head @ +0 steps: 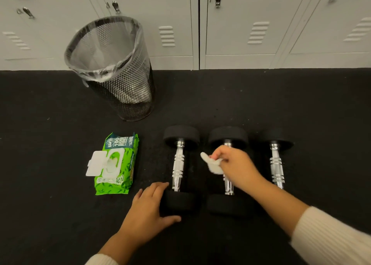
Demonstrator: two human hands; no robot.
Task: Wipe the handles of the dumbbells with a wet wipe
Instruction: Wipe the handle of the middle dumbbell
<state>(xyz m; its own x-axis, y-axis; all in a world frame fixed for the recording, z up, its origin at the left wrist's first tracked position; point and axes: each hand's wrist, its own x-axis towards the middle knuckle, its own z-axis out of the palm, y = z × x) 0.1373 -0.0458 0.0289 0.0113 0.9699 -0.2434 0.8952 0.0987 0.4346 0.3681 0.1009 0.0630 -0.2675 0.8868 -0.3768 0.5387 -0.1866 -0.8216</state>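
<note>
Three dumbbells with chrome handles and black ends lie side by side on the black floor: the left dumbbell (178, 167), the middle dumbbell (228, 185) and the right dumbbell (277, 164). My right hand (235, 165) holds a crumpled white wet wipe (212, 164) over the middle dumbbell's handle, hiding most of that handle. My left hand (149, 208) rests with spread fingers against the near black end of the left dumbbell. A green pack of wet wipes (115, 164) lies left of the dumbbells with its white lid flipped open.
A black mesh waste bin (120, 67) lined with a clear bag stands behind the pack, close to the wall. Grey lockers (241, 23) run along the back. The floor (50, 144) is dark rubber matting.
</note>
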